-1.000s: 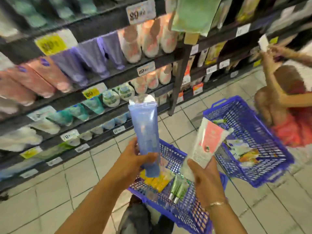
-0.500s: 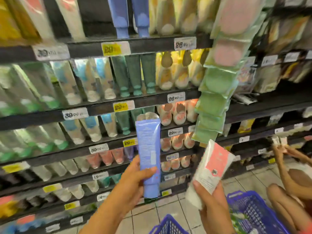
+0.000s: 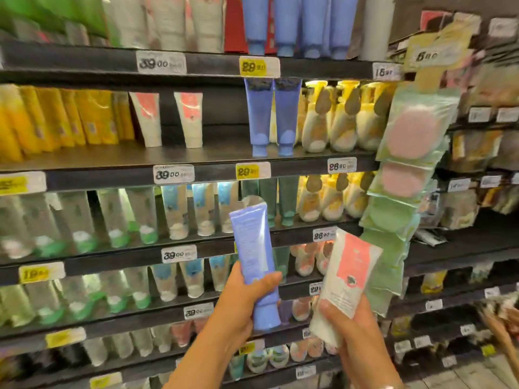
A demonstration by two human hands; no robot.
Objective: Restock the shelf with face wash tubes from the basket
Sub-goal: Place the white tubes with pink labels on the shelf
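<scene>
The left hand (image 3: 238, 301) grips an upright blue tube (image 3: 254, 262), cap down, directly below matching shelf tubes (image 3: 272, 119), while the right hand (image 3: 356, 329) grips a white-pink tube (image 3: 345, 282).

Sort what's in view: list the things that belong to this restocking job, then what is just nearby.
Job:
left hand gripping blue tube
right hand gripping white-and-pink tube
matching blue tubes on shelf
matching white-and-pink tubes on shelf

Nearby:
yellow tubes
hanging puff packs
</scene>
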